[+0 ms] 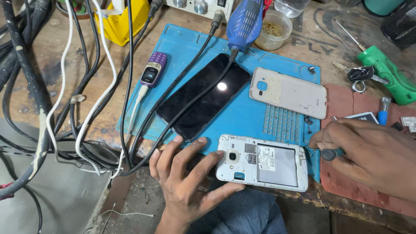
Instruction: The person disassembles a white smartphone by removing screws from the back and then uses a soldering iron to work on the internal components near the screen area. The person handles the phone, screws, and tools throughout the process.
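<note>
1. Far left, around 9 o'clock, a tangle of black and white cables (65, 99) hangs off the bench. A little purple keypad phone (153, 70) sits at 11 on the blue work mat (242, 117).
2. A black smartphone (203, 97) lies face up mid-mat with a cable draped across it.
3. My left hand (184, 182) is at 6 o'clock, fingers spread apart, thumb and fingertips steadying the left end of the white phone (262, 162).
4. That white phone is face down at the mat's near edge, back already off and battery bay empty. The back cover (288, 93) lies just above it, at 1 o'clock.
5. My right hand (372, 151), at 3 o'clock, is pinched shut on a small screwdriver (331, 154), its tip at the phone's right edge. Looks like the frame still needs opening up.
</note>
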